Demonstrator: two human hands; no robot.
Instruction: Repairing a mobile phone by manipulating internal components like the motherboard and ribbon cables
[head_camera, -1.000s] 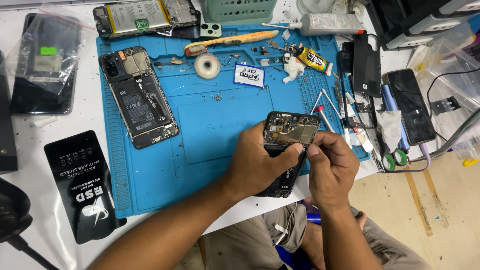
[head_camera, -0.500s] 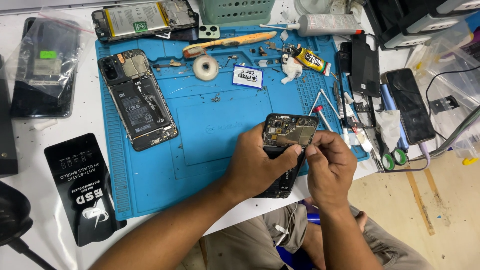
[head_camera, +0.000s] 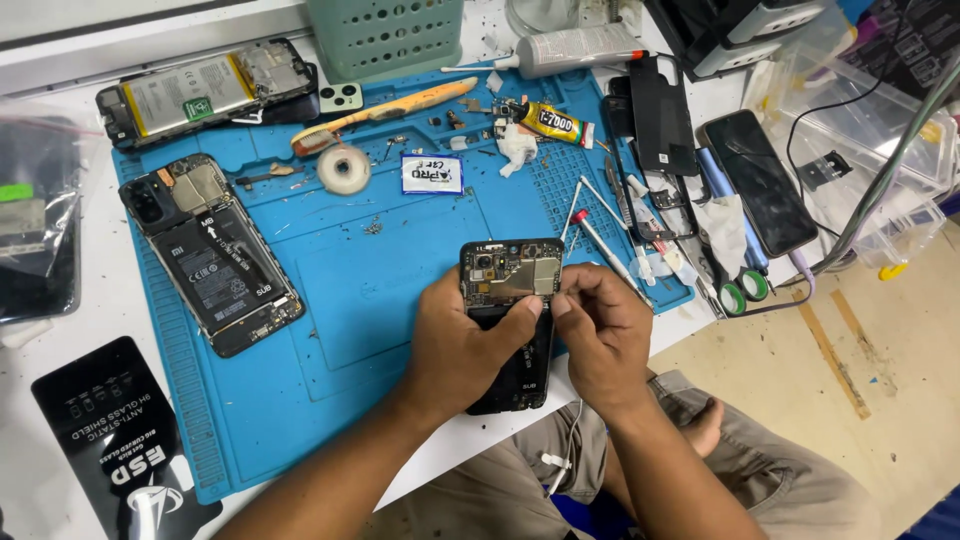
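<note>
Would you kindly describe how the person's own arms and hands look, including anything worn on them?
Both forearms are bare right up to the bottom edge of the picture; no sleeves show. The left hand and the right hand wear no gloves, and no ring, watch or wristband is visible on either. The fingernails look short. Nothing is strapped or wired to the arms.

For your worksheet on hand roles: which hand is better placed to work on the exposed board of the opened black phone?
Right. The right hand has its fingertips pinched at the board's upper edge, while the left hand wraps the opened black phone, steadying it over the blue mat.
</note>
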